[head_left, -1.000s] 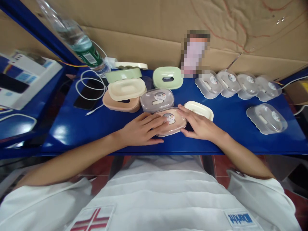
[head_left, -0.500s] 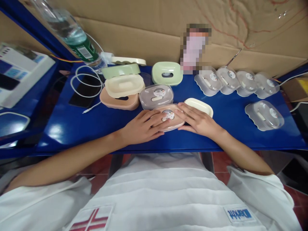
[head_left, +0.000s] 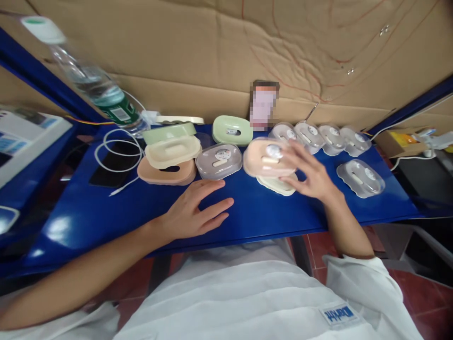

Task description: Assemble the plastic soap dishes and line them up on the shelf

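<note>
Right hand lifts a lidded pink box; left hand rests flat on the blue table.

The right hand [head_left: 311, 175] grips the pink box with a clear lid [head_left: 268, 158] by its right side, fingers spread around it, holding it raised just above a cream tray [head_left: 279, 185] on the blue table [head_left: 106, 208]. The left hand [head_left: 193, 212] lies open, palm down, fingers splayed, holding nothing, just in front of a grey lidded box [head_left: 216, 161]. Further left sits a stack of cream and pink trays [head_left: 170, 160]; clear lids [head_left: 320, 137] line the back right, another clear lid [head_left: 361, 177] nearer.
</note>
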A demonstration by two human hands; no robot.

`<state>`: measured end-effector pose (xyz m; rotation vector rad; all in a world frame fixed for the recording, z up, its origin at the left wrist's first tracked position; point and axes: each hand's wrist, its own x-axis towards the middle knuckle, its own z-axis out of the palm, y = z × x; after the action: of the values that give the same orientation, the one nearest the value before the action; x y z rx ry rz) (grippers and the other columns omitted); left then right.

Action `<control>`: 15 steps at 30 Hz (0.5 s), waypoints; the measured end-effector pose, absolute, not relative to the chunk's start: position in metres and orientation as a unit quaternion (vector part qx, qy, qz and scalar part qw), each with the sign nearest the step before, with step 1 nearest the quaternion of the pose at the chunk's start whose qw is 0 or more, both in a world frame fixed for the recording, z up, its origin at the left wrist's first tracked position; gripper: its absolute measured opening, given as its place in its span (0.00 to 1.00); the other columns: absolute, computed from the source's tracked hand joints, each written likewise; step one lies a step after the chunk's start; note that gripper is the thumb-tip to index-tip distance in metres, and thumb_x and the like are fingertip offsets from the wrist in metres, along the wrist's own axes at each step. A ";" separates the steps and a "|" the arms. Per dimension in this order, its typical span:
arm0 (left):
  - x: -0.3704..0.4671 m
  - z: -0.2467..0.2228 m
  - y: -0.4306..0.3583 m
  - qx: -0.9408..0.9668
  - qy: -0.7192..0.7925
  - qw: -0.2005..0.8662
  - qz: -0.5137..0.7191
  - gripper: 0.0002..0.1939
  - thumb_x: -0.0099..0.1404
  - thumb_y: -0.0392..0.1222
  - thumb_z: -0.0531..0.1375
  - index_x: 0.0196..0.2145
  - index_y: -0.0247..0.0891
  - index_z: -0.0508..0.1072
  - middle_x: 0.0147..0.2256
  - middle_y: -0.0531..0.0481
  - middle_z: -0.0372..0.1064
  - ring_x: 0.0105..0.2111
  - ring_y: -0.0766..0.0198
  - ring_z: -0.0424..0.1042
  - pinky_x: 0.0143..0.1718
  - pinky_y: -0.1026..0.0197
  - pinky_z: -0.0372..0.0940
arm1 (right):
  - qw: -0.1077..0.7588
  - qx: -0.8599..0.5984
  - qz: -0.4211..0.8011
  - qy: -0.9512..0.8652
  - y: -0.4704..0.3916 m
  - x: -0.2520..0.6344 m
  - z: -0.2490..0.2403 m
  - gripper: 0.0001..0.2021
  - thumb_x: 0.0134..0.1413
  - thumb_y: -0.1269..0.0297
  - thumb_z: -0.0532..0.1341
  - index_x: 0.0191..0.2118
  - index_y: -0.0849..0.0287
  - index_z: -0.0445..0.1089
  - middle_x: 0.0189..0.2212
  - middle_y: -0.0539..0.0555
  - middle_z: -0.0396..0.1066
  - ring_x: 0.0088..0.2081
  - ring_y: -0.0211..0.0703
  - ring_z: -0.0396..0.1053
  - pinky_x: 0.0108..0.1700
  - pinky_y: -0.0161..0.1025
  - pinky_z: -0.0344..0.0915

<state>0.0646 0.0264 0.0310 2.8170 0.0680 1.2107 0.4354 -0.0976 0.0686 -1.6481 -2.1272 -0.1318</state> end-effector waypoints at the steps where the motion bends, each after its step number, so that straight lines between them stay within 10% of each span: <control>1: 0.065 0.031 0.026 0.920 0.022 0.036 0.389 0.25 0.65 0.35 0.72 0.59 0.43 0.76 0.62 0.37 0.68 0.59 0.49 0.74 0.59 0.47 0.74 | 0.227 -0.633 -0.072 -0.737 -0.097 0.447 0.071 0.36 0.70 0.44 0.63 0.77 0.49 0.59 0.77 0.60 0.54 0.76 0.67 0.56 0.74 0.68 0.60; 9: 0.072 0.031 0.026 0.937 0.018 0.004 0.348 0.18 0.69 0.34 0.67 0.55 0.39 0.78 0.59 0.34 0.72 0.55 0.47 0.76 0.57 0.45 0.75 | 0.228 -0.769 -0.180 -0.569 -0.067 0.504 0.043 0.38 0.70 0.35 0.57 0.75 0.54 0.61 0.73 0.70 0.59 0.69 0.71 0.67 0.63 0.68 0.72; 15: 0.073 0.034 0.027 0.943 0.056 -0.025 0.328 0.15 0.71 0.35 0.65 0.55 0.38 0.79 0.58 0.33 0.74 0.56 0.45 0.76 0.58 0.41 0.74 | 0.266 -0.734 -0.209 -0.589 -0.059 0.496 0.035 0.42 0.73 0.39 0.55 0.80 0.60 0.47 0.79 0.74 0.41 0.79 0.78 0.40 0.70 0.80 0.53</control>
<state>0.0728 0.0268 0.0343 3.0090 0.1791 1.0462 0.4965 -0.0594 0.0348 -1.9814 -1.5900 -0.5656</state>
